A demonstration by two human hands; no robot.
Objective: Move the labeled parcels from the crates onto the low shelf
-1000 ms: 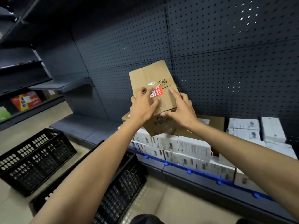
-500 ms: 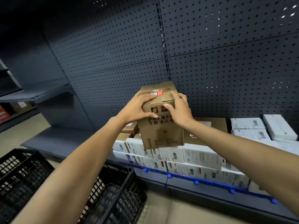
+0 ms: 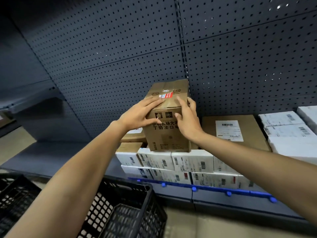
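A tall brown cardboard parcel (image 3: 167, 134) with a red and white sticker on top stands upright on a stack of white labeled parcels (image 3: 188, 162) on the low shelf (image 3: 51, 155). My left hand (image 3: 137, 115) grips its upper left corner, fingers across the top and thumb on the front face. My right hand (image 3: 187, 122) holds the upper right corner, fingers over the top edge and thumb on the front. The parcel's back stands close to the pegboard wall (image 3: 120, 48).
A flat brown parcel (image 3: 253, 131) with a white label lies to the right, with more white parcels (image 3: 284, 127) beyond it. A black crate (image 3: 130, 212) sits on the floor below my arms, another crate (image 3: 15, 194) to its left. A blue rail (image 3: 214, 188) edges the shelf front.
The brown parcel went from tilted back, top face toward me, to upright, and now rests on the white parcels. Both hands stayed on its upper corners. The view came closer.
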